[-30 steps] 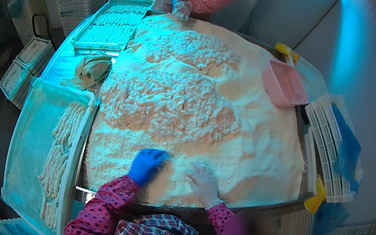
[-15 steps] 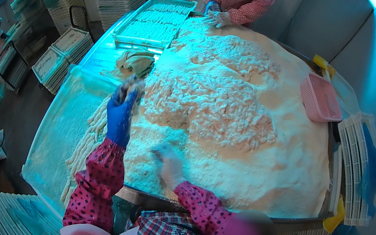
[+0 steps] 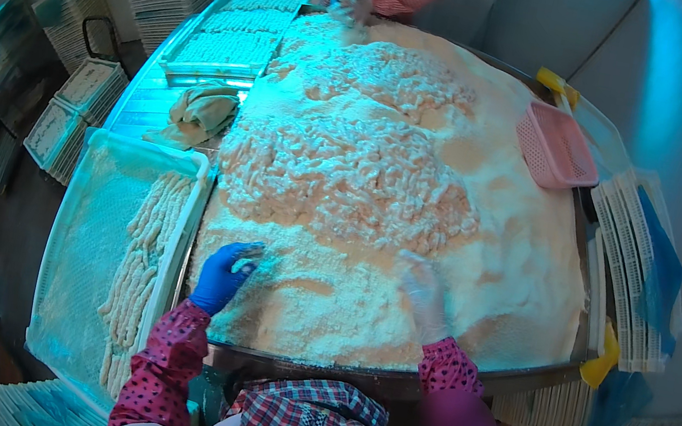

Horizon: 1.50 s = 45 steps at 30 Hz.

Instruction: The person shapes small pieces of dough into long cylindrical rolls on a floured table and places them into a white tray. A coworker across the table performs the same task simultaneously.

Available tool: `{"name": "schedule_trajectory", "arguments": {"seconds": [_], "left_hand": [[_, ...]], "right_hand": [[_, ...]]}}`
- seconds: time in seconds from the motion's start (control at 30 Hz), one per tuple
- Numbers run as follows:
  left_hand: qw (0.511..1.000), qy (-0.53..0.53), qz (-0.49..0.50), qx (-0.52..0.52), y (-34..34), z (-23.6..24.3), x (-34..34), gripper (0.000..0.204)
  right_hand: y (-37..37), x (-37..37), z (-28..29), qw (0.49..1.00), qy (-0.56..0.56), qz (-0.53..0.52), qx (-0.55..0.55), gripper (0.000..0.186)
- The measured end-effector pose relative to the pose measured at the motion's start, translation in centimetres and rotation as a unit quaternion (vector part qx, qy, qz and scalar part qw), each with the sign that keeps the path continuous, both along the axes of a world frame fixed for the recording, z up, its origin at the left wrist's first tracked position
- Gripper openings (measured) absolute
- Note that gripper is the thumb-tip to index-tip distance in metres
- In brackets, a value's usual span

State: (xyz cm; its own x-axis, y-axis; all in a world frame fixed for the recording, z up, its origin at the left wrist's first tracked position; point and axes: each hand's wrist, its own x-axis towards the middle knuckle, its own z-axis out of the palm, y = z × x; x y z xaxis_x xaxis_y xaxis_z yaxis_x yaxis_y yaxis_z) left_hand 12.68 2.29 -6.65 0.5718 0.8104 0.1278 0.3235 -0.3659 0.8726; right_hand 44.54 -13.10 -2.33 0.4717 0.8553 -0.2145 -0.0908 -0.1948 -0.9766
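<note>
My left hand (image 3: 224,275), in a blue glove, is low over the near left part of a bed of pale crumbs (image 3: 323,315). Its fingers curve loosely apart from the thumb, and nothing shows between them. To the right, my right hand (image 3: 424,299) wears a whitish see-through glove. Its fingers stretch out over the crumbs, touching the near edge of a heap of crumb-coated strips (image 3: 346,182). Left of my left hand lies a shallow mesh tray (image 3: 82,259), with rows of coated strips (image 3: 142,255) along its right side.
Across the table a co-worker's gloved hands (image 3: 352,7) are together over the crumbs. A filled tray (image 3: 232,30) and a crumpled cloth (image 3: 202,108) lie at the left. A pink basket (image 3: 557,151) stands at the right, near stacked white trays (image 3: 636,274).
My left hand has come back from above the tray and cloth to the near crumbs. My right hand has moved right and forward, its fingers now spread. The whole view has shifted slightly.
</note>
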Motion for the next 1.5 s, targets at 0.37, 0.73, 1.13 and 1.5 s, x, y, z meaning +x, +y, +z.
{"name": "schedule_trajectory", "arguments": {"seconds": [0.37, 0.73, 1.13, 1.5], "left_hand": [[0.886, -0.286, 0.086, -0.354, -2.9, -0.9, 8.5, 0.028], [0.661, -0.499, 0.071, -0.556, -5.7, 0.9, 7.8, 0.042], [0.506, -0.643, -0.022, -0.575, -7.9, 1.4, 12.2, 0.050], [0.665, -0.592, -0.035, -0.454, -11.2, 2.8, 13.4, 0.057]], "right_hand": [[-1.0, 1.1, -2.3, 0.917, -0.397, 0.011, -0.027, 0.044], [1.7, -2.6, -3.3, 0.860, -0.496, 0.115, 0.014, 0.022], [-0.2, -12.1, 1.9, 0.845, -0.483, 0.137, 0.181, 0.024], [2.5, -10.1, 3.5, 0.810, -0.538, 0.148, 0.182, 0.049]]}}
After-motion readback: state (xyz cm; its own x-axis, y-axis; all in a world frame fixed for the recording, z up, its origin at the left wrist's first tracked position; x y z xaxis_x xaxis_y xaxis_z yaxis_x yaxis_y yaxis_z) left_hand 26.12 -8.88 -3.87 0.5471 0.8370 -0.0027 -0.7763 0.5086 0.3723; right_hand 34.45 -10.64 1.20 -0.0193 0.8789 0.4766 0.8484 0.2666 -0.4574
